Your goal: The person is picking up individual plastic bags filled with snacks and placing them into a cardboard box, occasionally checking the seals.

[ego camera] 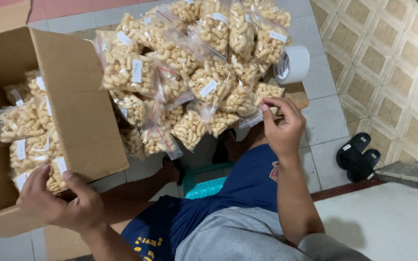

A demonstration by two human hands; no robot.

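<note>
Head view, looking straight down at a seated person on a tiled floor (325, 121).

One cardboard box (81, 116) at left, open, one flap standing up on its right side. Inside it, roughly seven or eight clear packets of pale curled snack pieces (22, 123), each with a small white label; exact count unclear where they overlap.

Left hand (56, 200) at the near edge of the box, fingers spread and curled over the nearest packet in the box, touching it. Whether it grips the packet cannot be told.

One large heap of the same snack packets (194, 63) on the floor at centre far, just right of the box flap. About twenty packets or more; they overlap too much for a firm count.

Right hand (281, 125) at the near right edge of the heap, fingers bent narrow, fingertips pinching the clear edge of one packet (250, 118).

One roll of white tape (292, 65) just right of the heap, standing on edge.

One pair of black sandals (359, 157), two pieces, well apart at right on the patterned tiles.

One teal plastic stool (204, 183) showing between the person's legs.
</note>
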